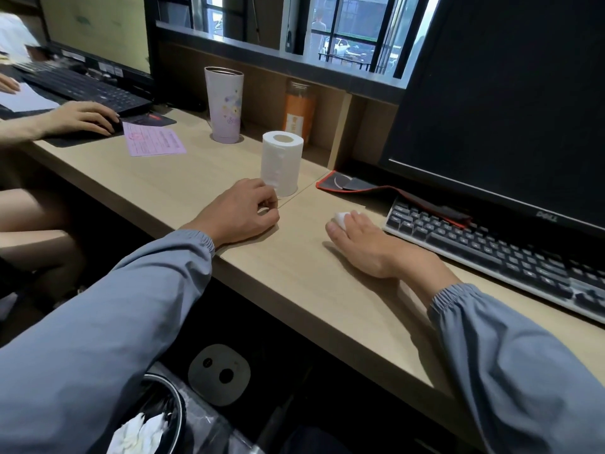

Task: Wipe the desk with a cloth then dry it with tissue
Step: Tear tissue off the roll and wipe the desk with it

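A light wooden desk (307, 283) runs across the view. My right hand (363, 247) lies flat on it, pressing a small white wad of tissue (342, 219) under the fingers, just left of the keyboard. My left hand (242, 211) rests on the desk with fingers curled, right in front of an upright white tissue roll (281, 162); a bit of white shows between its fingers. No cloth is visible.
A black keyboard (491, 253) and a dark monitor (510, 103) stand at the right, with a red-edged mouse pad (357, 185) behind. A pink tumbler (224, 106), orange bottle (298, 109) and pink paper (154, 139) sit farther back. Another person's hand (82, 121) holds a mouse at left. A bin (154, 417) stands below.
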`<action>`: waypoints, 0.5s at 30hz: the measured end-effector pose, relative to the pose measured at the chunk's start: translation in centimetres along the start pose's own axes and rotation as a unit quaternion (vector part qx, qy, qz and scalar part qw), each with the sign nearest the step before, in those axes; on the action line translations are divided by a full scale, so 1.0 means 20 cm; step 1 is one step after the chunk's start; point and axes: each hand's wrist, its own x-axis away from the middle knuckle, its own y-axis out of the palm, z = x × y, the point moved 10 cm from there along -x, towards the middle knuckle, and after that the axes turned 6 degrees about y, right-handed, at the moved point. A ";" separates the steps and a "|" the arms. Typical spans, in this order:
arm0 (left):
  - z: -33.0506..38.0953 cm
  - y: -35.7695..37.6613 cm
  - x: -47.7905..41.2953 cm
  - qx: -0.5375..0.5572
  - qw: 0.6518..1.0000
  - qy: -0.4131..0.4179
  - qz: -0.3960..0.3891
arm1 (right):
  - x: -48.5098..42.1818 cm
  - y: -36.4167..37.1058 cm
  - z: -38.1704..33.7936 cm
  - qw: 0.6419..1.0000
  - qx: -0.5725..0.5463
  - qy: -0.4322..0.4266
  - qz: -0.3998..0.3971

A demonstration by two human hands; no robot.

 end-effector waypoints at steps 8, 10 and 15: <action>0.01 0.01 -0.01 0.001 1.000 0.002 -0.003 | 0.11 0.04 -0.05 0.999 0.005 -0.030 -0.023; 0.02 0.01 -0.02 -0.001 1.000 0.004 -0.007 | 0.24 0.09 -0.11 0.996 0.016 -0.073 -0.045; 0.02 0.01 -0.01 0.001 1.000 0.006 -0.008 | 0.44 0.15 -0.20 0.985 0.046 -0.157 -0.063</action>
